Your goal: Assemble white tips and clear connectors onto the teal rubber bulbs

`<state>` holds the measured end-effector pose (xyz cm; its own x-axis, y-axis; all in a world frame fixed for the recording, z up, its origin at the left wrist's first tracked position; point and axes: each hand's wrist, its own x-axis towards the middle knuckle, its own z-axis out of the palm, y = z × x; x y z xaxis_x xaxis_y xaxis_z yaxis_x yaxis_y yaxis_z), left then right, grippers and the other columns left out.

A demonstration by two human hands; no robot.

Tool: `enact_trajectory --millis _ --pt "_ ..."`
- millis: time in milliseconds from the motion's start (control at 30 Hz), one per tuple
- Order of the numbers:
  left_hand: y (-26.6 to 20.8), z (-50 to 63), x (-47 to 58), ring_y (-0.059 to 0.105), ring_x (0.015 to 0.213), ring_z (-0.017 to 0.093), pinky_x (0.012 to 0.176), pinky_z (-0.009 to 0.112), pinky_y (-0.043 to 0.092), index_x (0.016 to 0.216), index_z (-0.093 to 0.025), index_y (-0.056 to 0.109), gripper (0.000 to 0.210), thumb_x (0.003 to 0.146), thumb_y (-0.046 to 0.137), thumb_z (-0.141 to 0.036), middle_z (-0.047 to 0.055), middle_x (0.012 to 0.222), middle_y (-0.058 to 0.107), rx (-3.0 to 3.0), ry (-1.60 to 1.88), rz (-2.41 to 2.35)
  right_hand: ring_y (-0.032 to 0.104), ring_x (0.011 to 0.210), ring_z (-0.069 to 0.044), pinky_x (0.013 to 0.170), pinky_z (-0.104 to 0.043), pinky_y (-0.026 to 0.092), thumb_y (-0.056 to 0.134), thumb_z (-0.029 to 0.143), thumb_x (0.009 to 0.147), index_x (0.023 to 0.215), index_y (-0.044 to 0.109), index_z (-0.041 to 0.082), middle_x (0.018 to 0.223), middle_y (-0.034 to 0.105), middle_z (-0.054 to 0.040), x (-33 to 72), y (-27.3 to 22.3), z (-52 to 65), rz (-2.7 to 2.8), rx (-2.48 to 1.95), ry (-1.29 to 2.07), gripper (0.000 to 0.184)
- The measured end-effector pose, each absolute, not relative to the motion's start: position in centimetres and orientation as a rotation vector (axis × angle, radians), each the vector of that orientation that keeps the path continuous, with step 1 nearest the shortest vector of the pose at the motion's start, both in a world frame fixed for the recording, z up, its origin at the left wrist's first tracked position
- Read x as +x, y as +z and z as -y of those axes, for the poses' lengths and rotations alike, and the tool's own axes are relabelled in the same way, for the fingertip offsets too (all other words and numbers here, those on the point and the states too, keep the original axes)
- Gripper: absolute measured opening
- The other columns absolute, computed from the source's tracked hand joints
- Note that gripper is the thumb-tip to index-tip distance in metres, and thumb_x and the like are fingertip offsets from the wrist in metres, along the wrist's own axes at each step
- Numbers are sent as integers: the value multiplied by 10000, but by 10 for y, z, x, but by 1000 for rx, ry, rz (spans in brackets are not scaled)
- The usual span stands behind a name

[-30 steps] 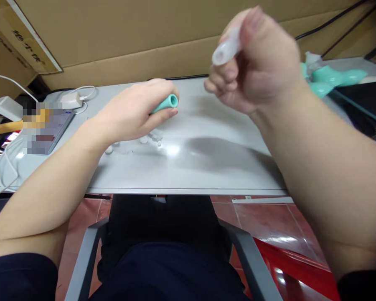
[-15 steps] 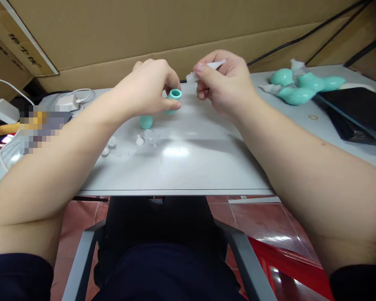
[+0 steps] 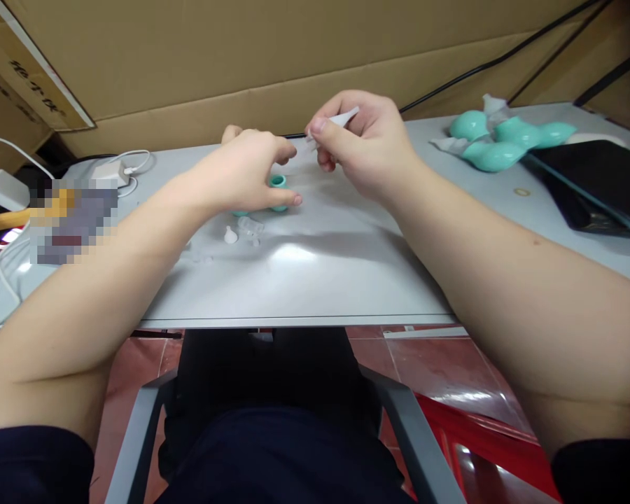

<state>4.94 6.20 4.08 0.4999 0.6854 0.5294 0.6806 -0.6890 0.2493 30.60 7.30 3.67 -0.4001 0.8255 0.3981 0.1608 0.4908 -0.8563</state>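
My left hand (image 3: 255,168) hovers over the desk with thumb and fingers apart, holding nothing. Right by its thumb stands a small teal open-topped container (image 3: 278,182), its round mouth facing up and its lower part behind the thumb. Another teal piece (image 3: 240,213) peeks out under the palm, mostly hidden. My right hand (image 3: 362,136) is closed on a white tapered nozzle (image 3: 345,117), pinched between thumb and fingers; a clear part shows at its lower left end. Below the left hand lie a small white funnel-shaped piece (image 3: 231,235) and some clear plastic parts (image 3: 250,225).
Several glossy teal bulb shapes (image 3: 519,131) with whitish wrapping lie at the back right, beside a dark flat device (image 3: 603,182). A small ring (image 3: 521,192) rests nearby. White adapter (image 3: 111,172) and cables occupy the left. Cardboard (image 3: 215,56) walls the back.
My left hand has lowered the teal container onto the desk and loosened its fingers from it. My right hand, still gripping the nozzle, has shifted slightly left.
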Motion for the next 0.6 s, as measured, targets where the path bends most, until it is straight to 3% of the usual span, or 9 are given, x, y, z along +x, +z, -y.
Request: enact_trajectory --millis 133,233,333,400,500,600 --pt "49 -38 46 841 1132 458 1223 750 601 1137 -398 922 316 915 1030 -596 82 1024 891 2741 1009 -1147 492 734 -227 736 -437 487 959 847 1034 993 702 347 854 654 -7 292 38 -58 1789 -601 1011 565" --pt "49 -15 49 835 1019 419 1174 728 597 1196 -343 937 335 1059 876 -642 100 990 869 2740 1184 -1136 505 718 -195 735 -413 518 1063 712 1035 992 671 333 918 638 16 283 38 -43 1807 -479 1008 547" --pt "41 0 48 797 908 330 1147 612 602 1176 -322 917 161 1138 787 -410 54 895 809 2757 1211 -1157 591 731 -198 733 -400 549 1111 725 1022 1000 662 333 925 674 21 280 37 -33 1873 -433 973 596" --pt "37 6 43 771 870 309 1090 583 582 1142 -324 915 193 1150 722 -324 40 865 785 2799 1217 -1174 654 765 -212 706 -394 544 1137 762 990 987 665 331 926 732 8 280 36 -29 1880 -442 969 639" --pt "34 11 37 749 878 337 1026 605 542 1133 -309 910 294 1224 656 -427 64 860 789 2890 1170 -1262 717 786 -213 677 -376 560 1191 772 926 947 672 323 929 807 -3 280 35 -30 1874 -459 1040 686" --pt "37 15 37 769 936 369 1070 627 545 1105 -299 880 315 1258 660 -465 82 859 789 2887 1030 -1403 706 722 -196 652 -376 596 1232 765 861 894 639 318 934 841 -5 278 35 -33 1863 -422 1113 744"
